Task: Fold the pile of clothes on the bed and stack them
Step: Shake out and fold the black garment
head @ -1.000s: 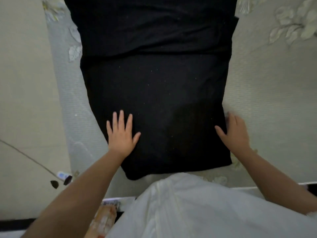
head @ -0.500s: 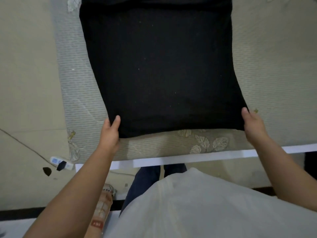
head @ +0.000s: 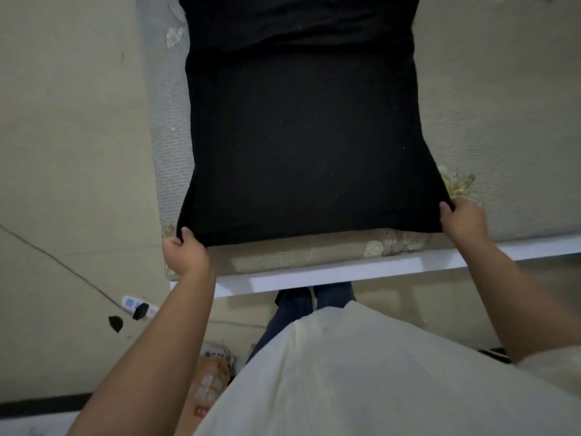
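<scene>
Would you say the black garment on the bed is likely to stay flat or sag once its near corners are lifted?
The black garment probably sags: its near edge already bows between the left hand and right hand. It looks light, since fingertip pinches raise both corners. The matte, lint-flecked cloth seems unlikely to slip on the bed.

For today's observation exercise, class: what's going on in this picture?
A person stands at the edge of a bed with a pale patterned cover, folding a black fabric garment spread flat on it. The left hand pinches the garment's near left corner and the right hand grips the near right corner. The near hem is held just above the cover, apparently ready to fold away.
</scene>
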Available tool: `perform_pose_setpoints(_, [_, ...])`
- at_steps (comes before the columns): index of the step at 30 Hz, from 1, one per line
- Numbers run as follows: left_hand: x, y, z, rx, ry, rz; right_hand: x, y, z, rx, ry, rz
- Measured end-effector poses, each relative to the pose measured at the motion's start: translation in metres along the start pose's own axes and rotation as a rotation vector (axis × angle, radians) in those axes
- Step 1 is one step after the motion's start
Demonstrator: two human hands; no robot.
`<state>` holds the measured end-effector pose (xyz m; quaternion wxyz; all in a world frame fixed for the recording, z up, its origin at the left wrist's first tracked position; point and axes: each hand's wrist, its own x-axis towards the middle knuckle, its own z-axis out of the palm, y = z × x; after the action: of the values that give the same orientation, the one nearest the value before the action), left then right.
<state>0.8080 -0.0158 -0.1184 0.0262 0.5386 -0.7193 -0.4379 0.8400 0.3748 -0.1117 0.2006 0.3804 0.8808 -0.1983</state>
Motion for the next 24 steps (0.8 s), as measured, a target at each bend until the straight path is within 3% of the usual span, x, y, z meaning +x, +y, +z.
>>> perform_pose_setpoints(4, [-0.016,-0.018,0.0,-0.137,0.056,-0.134,-0.013,0.003,0.019,-0.029,0.06,0.137])
perform_pose_setpoints(6, [-0.017,-0.011,0.003,-0.164,0.031,0.001,-0.012,0.002,0.022,-0.015,0.093,0.152])
perform_pose_setpoints(12, [-0.004,0.023,-0.015,0.042,-0.052,0.433,-0.007,-0.002,-0.007,0.169,0.245,0.069])
perform_pose_setpoints(18, [-0.022,0.01,-0.041,0.541,-0.13,0.225,-0.029,0.004,-0.032,-0.021,0.24,-0.004])
perform_pose_setpoints(20, [-0.024,-0.006,-0.05,0.606,-0.204,0.193,-0.034,0.006,-0.028,-0.075,0.192,0.024])
perform_pose_setpoints(24, [-0.014,-0.029,-0.052,0.576,-0.395,0.289,-0.032,0.016,-0.003,-0.174,0.096,0.052])
